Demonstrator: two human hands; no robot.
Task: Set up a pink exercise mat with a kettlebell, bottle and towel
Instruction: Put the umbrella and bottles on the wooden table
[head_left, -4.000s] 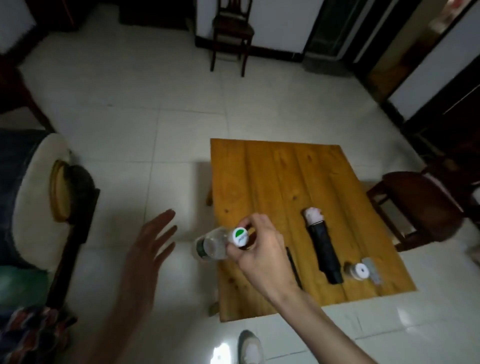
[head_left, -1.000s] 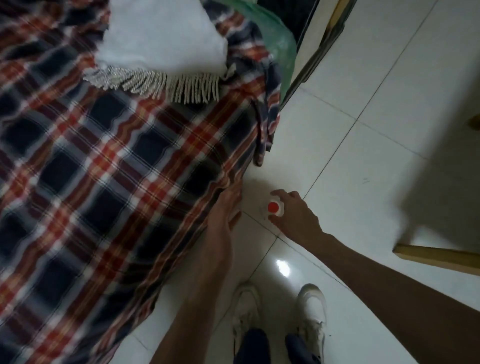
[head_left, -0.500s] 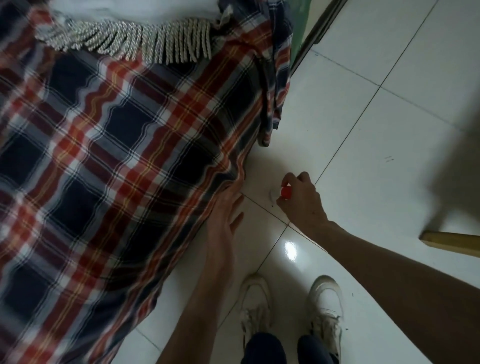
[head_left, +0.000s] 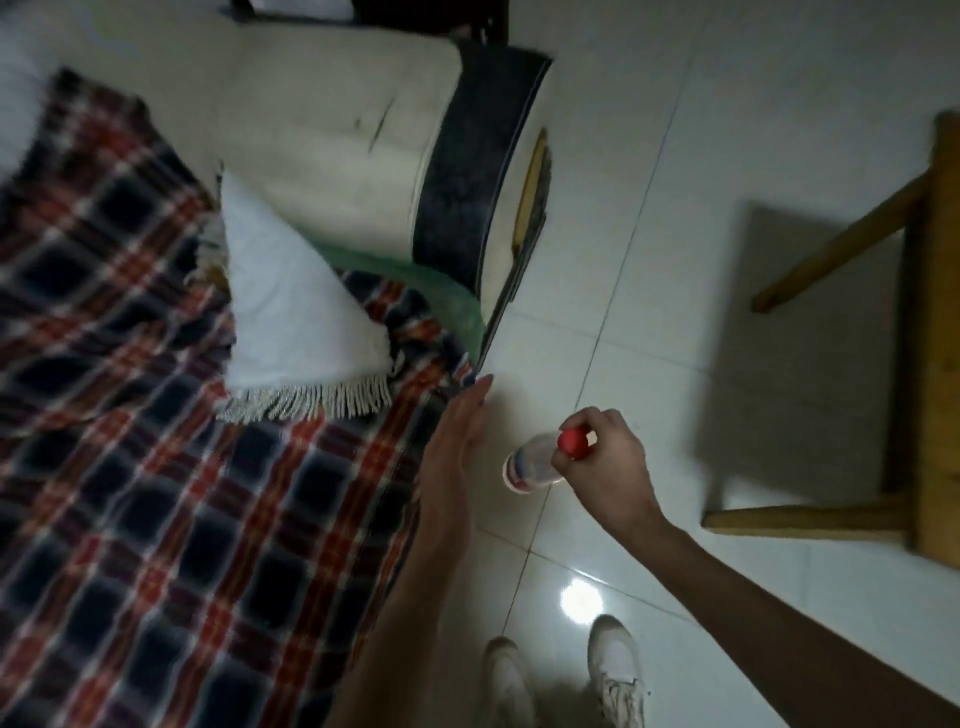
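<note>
Bottle held over the white tiled floor (head_left: 727, 130)

Right hand (head_left: 608, 467) grips the red-capped bottle (head_left: 535, 462) at its neck above the tiles, beside the plaid blanket (head_left: 156, 493); left hand (head_left: 452, 447) flat, fingers outstretched; wooden table (head_left: 935, 338) nearby.

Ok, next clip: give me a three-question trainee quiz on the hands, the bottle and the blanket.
1. True or false: the right hand grips the clear plastic bottle with the red cap near its cap.
2. Which is the left hand nearest? A) the wooden table leg B) the edge of the red-and-navy plaid blanket C) the white shoes
3. What lies on the blanket? The white fringed ____.

Key: 1 true; 2 B; 3 towel.
</note>
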